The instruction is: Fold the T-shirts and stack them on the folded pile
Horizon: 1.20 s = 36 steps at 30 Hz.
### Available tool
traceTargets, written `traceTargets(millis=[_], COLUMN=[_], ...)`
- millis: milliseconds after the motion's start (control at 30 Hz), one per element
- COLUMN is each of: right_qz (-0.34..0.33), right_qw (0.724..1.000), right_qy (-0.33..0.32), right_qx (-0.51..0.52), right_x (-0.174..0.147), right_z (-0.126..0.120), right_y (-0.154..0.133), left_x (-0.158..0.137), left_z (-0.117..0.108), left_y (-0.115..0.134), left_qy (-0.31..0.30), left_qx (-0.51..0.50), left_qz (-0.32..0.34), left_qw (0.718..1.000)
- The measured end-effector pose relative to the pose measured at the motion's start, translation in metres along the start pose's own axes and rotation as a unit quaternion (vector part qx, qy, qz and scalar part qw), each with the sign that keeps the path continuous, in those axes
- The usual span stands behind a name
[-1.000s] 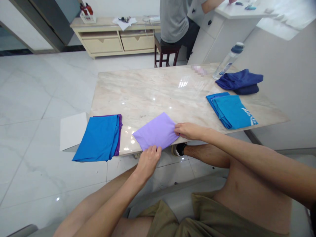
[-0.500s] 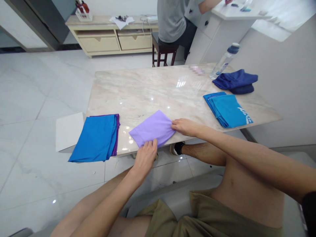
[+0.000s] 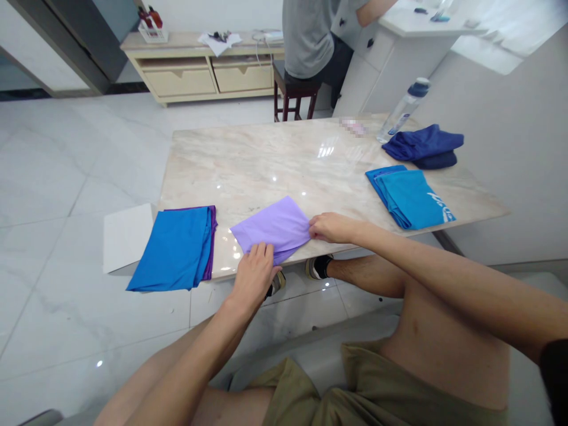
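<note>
— Glossy white floor tiles all round, and what's the table (image 3: 284,160) like?

— Polished marble, beige with pale veining, rectangular, bright ceiling lights glinting off it. Near its front edge lies a lilac cloth (image 3: 270,228), thin and smooth, folded to a rough rectangle turned askew.

— And the hands?

— The left hand (image 3: 255,273) lies at the cloth's six o'clock corner, fingers flat and close together, pressing the fabric at the table's lip. The right hand (image 3: 331,227) sits at the cloth's three o'clock edge, fingers curled and pinching the hem.

— Anything beside it?

— At nine o'clock from the lilac piece, a folded bright blue cloth (image 3: 175,248) rests on a purple cloth (image 3: 212,239) that shows only as a narrow strip; both overhang the table edge above a flat white board (image 3: 126,235). Out toward two o'clock, a folded turquoise cloth (image 3: 410,196) with white print, and past it a crumpled navy cloth (image 3: 421,146), soft and bunched. A clear plastic bottle (image 3: 402,111) with a dark cap stands just beside that.

— Background?

— A person in a grey shirt (image 3: 308,35) on a dark wooden stool (image 3: 295,94), and a low pale wood cabinet (image 3: 199,65) with drawers.
</note>
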State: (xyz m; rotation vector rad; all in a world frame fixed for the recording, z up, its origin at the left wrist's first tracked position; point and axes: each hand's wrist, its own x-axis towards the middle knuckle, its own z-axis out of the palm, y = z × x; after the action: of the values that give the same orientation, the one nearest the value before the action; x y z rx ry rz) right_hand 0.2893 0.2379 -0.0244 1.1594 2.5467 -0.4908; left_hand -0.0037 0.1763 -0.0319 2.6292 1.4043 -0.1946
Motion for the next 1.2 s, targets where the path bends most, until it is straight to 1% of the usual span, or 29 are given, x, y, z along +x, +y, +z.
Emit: traceTargets(millis=[67, 200, 367, 500, 633, 767, 900, 967, 1067, 1133, 1200], right_qz=[0.007, 0.020, 0.026, 0.033, 0.033, 0.038, 0.052, 0.059, 0.062, 0.044, 0.013], right_qw=[1.000, 0.999, 0.999, 0.998, 0.998, 0.998, 0.998, 0.998, 0.998, 0.999, 0.998], right_qy=[-0.001, -0.002, 0.000, -0.004, -0.009, -0.013, -0.026, -0.018, 0.006, 0.027, 0.049], right_qx=[0.010, 0.029, 0.043, 0.044, 0.055, 0.044, 0.019, 0.003, -0.013, -0.016, -0.022], right_x=[0.001, 0.002, 0.002, 0.002, 0.002, 0.002, 0.002, 0.005, 0.013, 0.023, 0.035], right_z=[-0.001, 0.000, 0.003, 0.001, -0.001, -0.001, -0.004, -0.009, -0.019, -0.024, -0.025], right_y=[-0.001, -0.002, -0.001, -0.002, -0.003, -0.006, -0.011, -0.014, -0.020, -0.026, -0.033], left_x=[0.000, -0.001, -0.002, 0.000, 0.003, 0.011, 0.019, 0.021, 0.019, 0.016, 0.013], left_z=[0.001, 0.000, 0.004, 0.008, 0.006, 0.001, -0.004, -0.007, -0.013, -0.017, -0.017], left_y=[0.001, -0.002, -0.006, -0.007, -0.013, -0.029, -0.056, -0.070, -0.085, -0.090, -0.091], left_qy=[-0.001, 0.020, -0.004, -0.021, -0.024, 0.002, 0.035, 0.036, 0.027, 0.035, 0.046], left_qx=[-0.008, -0.014, 0.009, 0.001, 0.003, 0.040, 0.052, 0.028, -0.049, -0.087, -0.085], left_qz=[-0.005, -0.034, -0.038, -0.035, -0.032, -0.062, -0.109, -0.104, -0.089, -0.103, -0.125], left_qw=[1.000, 0.999, 0.999, 0.999, 0.999, 0.997, 0.992, 0.994, 0.994, 0.990, 0.987])
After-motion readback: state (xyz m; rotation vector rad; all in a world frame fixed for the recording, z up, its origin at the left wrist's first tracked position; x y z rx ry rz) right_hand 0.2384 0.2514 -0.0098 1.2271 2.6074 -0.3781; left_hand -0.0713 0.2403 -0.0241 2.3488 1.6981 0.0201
